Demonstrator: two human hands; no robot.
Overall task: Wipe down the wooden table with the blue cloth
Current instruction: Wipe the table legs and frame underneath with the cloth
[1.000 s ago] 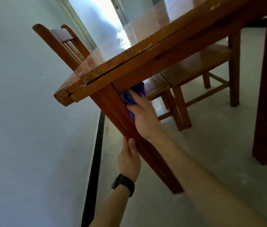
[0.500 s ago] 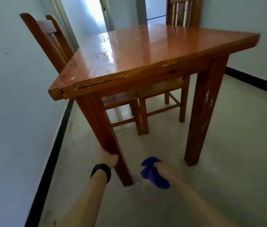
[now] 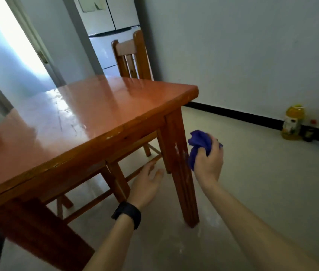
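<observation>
Moved off the left leg to the right front leg [image 3: 180, 173] of the wooden table [image 3: 76, 114]. I see the right hand [image 3: 207, 163] fisted round the bunched blue cloth [image 3: 198, 141], just beside the leg's scuffed top, contact unclear. Left hand [image 3: 147, 180] has let go, fingers spread. I reckon this leg gets wiped next.

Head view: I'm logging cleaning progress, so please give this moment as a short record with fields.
surface: wooden table, top glossy
right hand: right hand grips the bunched blue cloth
cloth position: just right of the table leg; contact unclear
left hand: left hand open, fingers spread, left of that leg, holding nothing
leg condition: whitish marks near its top
behind table: wooden chair
floor by wall: yellow bottle
</observation>
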